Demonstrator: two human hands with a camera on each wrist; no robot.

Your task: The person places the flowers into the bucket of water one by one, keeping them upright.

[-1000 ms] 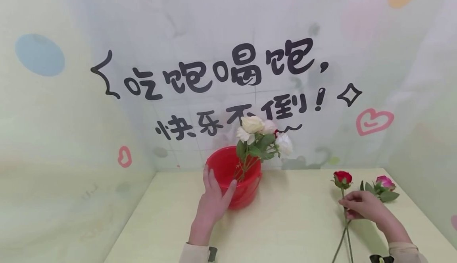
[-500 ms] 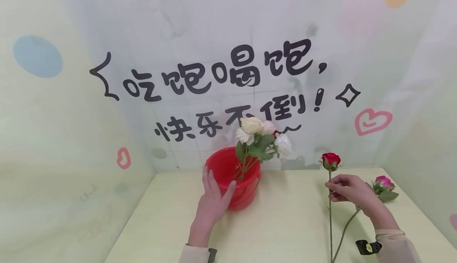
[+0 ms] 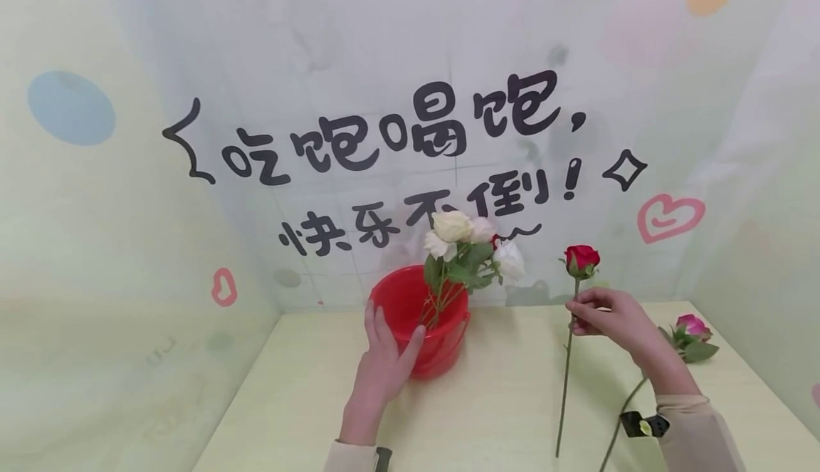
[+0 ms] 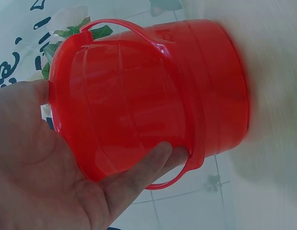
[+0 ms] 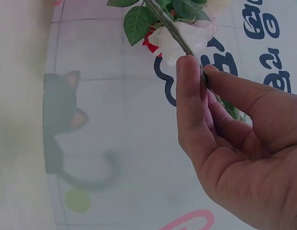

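Note:
A red bucket (image 3: 442, 358) stands upright near the back of the table. My left hand (image 3: 381, 369) rests on its near left side, the fingers straight along the outer wall and the thumb at the rim, as the left wrist view shows on the bucket (image 4: 134, 96). White roses (image 3: 451, 226) with green leaves lean out of it to the right. To the right of the bucket, my right hand (image 3: 608, 322) pinches the stem of a red rose (image 3: 582, 261) just below the bloom. In the right wrist view, thumb and fingertips meet on that stem (image 5: 170, 28).
A pink rose (image 3: 693, 327) lies at the table's back right, its stem passing under my right forearm. A printed wall sheet (image 3: 307, 45) rises behind the pale table (image 3: 500, 401). Something black is strapped at my right wrist (image 3: 643, 426).
My right hand has lifted the red rose up and to the left, away from the pink rose, swinging its stem clear of the other stem. The left hand stays on the bucket.

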